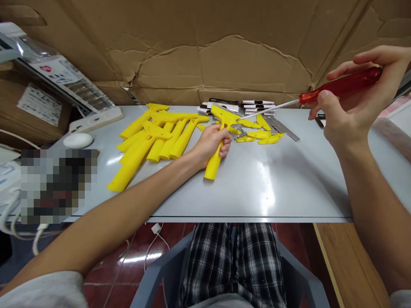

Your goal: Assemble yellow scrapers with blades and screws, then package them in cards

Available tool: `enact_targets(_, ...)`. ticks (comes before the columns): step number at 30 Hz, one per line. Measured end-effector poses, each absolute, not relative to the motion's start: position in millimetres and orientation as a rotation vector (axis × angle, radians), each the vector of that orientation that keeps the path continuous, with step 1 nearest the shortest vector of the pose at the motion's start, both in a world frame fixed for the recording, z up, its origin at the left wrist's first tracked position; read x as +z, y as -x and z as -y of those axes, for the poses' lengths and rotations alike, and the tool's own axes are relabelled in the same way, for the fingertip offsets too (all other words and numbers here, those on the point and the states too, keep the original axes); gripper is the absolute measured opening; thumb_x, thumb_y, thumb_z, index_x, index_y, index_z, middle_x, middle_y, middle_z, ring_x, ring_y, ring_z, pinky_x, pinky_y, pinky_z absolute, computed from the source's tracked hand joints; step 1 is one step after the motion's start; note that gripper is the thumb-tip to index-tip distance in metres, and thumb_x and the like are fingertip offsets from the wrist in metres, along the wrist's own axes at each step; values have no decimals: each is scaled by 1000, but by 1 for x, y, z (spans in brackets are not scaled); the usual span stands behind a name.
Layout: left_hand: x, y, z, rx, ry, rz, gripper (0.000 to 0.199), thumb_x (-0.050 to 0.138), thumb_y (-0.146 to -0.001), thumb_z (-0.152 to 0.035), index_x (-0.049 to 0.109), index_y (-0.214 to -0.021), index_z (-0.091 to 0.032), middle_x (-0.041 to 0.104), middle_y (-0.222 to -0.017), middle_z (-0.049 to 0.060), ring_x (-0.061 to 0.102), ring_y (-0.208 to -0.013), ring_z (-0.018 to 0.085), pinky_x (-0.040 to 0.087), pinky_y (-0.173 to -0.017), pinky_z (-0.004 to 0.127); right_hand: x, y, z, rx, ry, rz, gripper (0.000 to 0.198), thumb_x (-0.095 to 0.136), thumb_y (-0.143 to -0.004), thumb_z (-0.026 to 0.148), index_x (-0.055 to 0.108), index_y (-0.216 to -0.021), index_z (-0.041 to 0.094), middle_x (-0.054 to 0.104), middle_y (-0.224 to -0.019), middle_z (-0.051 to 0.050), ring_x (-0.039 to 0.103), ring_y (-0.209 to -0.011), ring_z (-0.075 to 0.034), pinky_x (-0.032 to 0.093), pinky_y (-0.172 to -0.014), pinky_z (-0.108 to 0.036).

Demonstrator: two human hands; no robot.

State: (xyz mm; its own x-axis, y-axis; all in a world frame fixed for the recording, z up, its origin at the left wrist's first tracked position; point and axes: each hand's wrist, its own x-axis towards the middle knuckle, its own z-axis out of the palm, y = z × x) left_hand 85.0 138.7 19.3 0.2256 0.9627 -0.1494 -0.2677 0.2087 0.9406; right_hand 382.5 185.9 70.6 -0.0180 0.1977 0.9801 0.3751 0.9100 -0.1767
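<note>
Handle [214, 164], left hand [212, 143] wrapped round it, borders yellow pieces [270, 139]; right hand [351, 113] grips screwdriver [345, 87].

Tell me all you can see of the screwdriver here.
The screwdriver has a glossy, see-through-looking red handle and a thin, straight, silvery shaft, apparently metal. The right hand grips the handle, which sits higher, to the right; the shaft slopes down leftward. Its tip is at the head of the yellow piece in the left hand; the tip's shape is too small to tell.
</note>
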Motion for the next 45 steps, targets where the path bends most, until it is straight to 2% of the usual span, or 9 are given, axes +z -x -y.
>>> enact_targets(3,19,-85,-139,1055,-958,-930,29,69,-70,-12,42,-74,-22,46,-59,-6,40,-40,5,28,-34,17,71,-379,-184,-116,468,1609,49,78,-87,61,59,-119,29,52,-111,1,63,-67,-3,51,-46,-18)
enact_targets(6,18,-85,-139,1057,-963,-931,29,69,-70,-12,43,-73,-22,47,-59,-6,40,-40,5,28,-33,17,71,-379,-182,-195,569,1564,53,79,-85,65,59,-114,26,50,-111,2,57,-61,1,46,-44,-15)
enact_targets(17,22,-87,-136,1063,-1006,-928,26,69,-70,-14,44,-71,-22,46,-58,-6,39,-39,5,29,-33,17,66,-387,-185,-394,812,1377,41,81,-85,49,54,-87,17,50,-82,6,47,-54,-1,36,-48,-20)
enact_targets(23,21,-86,-136,1047,-981,-925,29,71,-70,-14,43,-75,-22,47,-59,-7,40,-39,5,29,-33,16,67,-391,-182,-510,850,1389,49,75,-87,60,53,-84,17,51,-79,7,50,-64,-4,36,-57,-23)
enact_targets(29,22,-87,-137,1064,-951,-946,29,70,-69,-12,44,-74,-22,47,-59,-7,40,-39,5,29,-34,17,67,-385,-180,-255,726,1507,50,68,-91,68,55,-97,19,56,-88,2,60,-62,-7,41,-48,-20)
enact_targets(32,23,-87,-137,1069,-942,-952,29,70,-69,-12,43,-73,-22,47,-59,-6,39,-39,5,28,-34,17,67,-379,-178,-82,596,1548,57,72,-82,72,56,-108,24,61,-103,-3,70,-77,-15,47,-43,-23)
enact_targets(35,23,-87,-137,1071,-931,-955,30,70,-69,-11,42,-73,-22,46,-59,-7,40,-39,5,28,-34,17,68,-375,-174,-20,571,1581,53,80,-78,59,56,-113,27,61,-107,-5,72,-91,-21,52,-43,-26)
enact_targets(39,22,-86,-138,1069,-927,-958,30,70,-70,-11,42,-73,-22,47,-60,-7,39,-39,5,28,-34,16,68,-374,-172,-34,631,1588,40,73,-87,44,53,-117,29,59,-103,-1,66,-67,-12,51,-42,-25)
enact_targets(45,22,-86,-137,1064,-948,-953,32,71,-68,-12,42,-74,-23,47,-59,-7,39,-39,5,29,-34,17,67,-379,-180,-187,663,1535,36,72,-87,51,54,-107,26,53,-96,1,61,-64,-8,47,-43,-21)
